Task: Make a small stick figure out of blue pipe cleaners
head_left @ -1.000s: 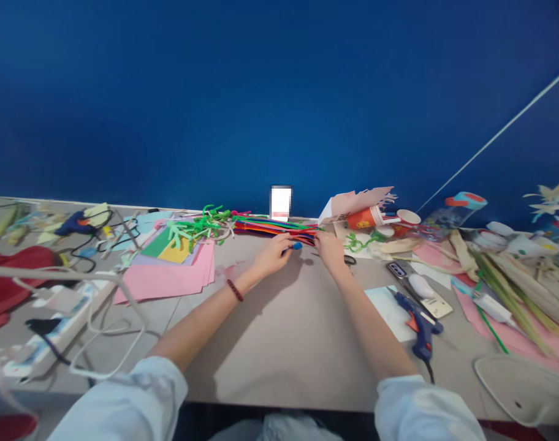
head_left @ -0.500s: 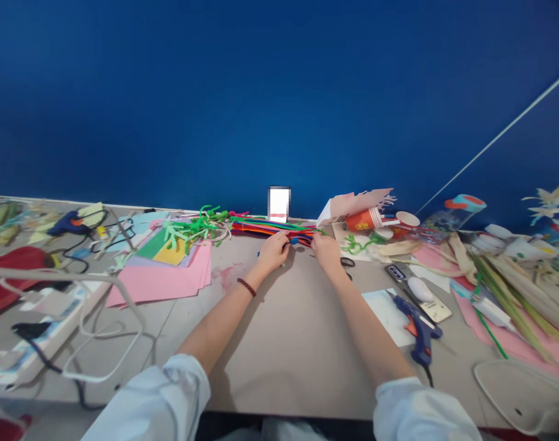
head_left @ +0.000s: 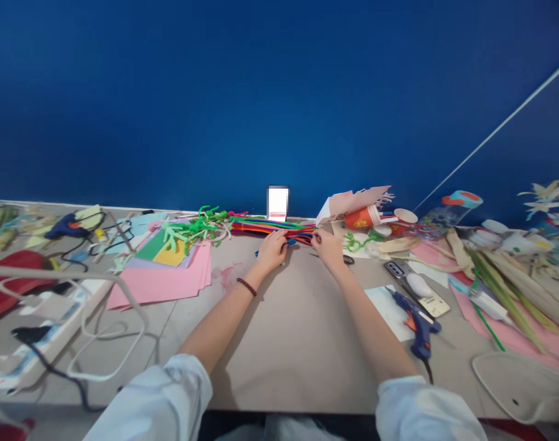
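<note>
A bundle of long fuzzy pipe cleaners point(head_left: 256, 226) in red, orange, green, purple and blue lies along the back of the table, against the blue wall. My left hand point(head_left: 272, 251) is closed around a blue pipe cleaner point(head_left: 291, 242), whose ends show on both sides of the fist. My right hand point(head_left: 328, 248) has its fingers pinched at the right end of the bundle, where thin stems run to the fingertips; exactly which stems it grips is hard to see. Scissors point(head_left: 348, 260) lie partly hidden just beside that hand.
Green twisted pipe-cleaner pieces point(head_left: 201, 223) and pink paper sheets point(head_left: 169, 282) lie left. A power strip point(head_left: 45, 343) with loose cables stands front left. Rightward are red paper cups point(head_left: 362, 218), a phone point(head_left: 398, 269), a blue glue gun point(head_left: 422, 331) and dried husks point(head_left: 513, 282).
My left hand has shifted slightly right along the bundle, and the blue pipe cleaner now shows on both sides of it. My right hand stays near the bundle's right end, fingers slightly changed.
</note>
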`<control>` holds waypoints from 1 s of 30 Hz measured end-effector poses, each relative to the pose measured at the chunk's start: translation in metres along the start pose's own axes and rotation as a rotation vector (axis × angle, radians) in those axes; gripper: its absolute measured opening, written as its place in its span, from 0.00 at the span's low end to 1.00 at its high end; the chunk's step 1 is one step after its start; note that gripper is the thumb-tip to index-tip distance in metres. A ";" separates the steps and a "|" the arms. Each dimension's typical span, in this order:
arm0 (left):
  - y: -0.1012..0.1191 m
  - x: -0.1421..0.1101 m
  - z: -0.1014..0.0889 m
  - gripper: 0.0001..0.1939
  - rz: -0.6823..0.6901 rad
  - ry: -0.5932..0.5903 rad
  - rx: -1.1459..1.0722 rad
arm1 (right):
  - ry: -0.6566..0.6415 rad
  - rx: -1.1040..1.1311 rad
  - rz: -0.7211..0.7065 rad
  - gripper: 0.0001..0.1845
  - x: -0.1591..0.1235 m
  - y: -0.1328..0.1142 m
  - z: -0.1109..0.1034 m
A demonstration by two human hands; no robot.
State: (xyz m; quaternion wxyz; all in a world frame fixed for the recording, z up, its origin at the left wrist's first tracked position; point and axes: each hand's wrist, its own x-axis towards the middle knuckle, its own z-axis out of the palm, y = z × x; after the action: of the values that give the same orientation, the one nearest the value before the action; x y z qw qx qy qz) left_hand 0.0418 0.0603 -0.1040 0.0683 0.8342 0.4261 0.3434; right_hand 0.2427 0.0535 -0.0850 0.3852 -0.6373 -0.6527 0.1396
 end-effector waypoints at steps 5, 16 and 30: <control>-0.002 0.000 0.000 0.07 0.010 0.007 0.025 | 0.016 0.470 0.156 0.10 0.007 0.007 -0.002; -0.007 0.000 0.002 0.07 -0.022 0.015 -0.024 | 0.396 0.958 0.443 0.11 0.026 0.012 -0.030; -0.006 0.001 0.001 0.05 -0.120 0.120 -0.264 | 0.840 0.800 -0.305 0.06 -0.007 -0.075 -0.123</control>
State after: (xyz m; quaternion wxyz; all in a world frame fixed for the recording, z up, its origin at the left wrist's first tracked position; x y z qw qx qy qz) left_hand 0.0392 0.0653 -0.1065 0.1722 0.7691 0.4296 0.4409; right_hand 0.2715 -0.0023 0.0449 0.8358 -0.3427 -0.4255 0.0539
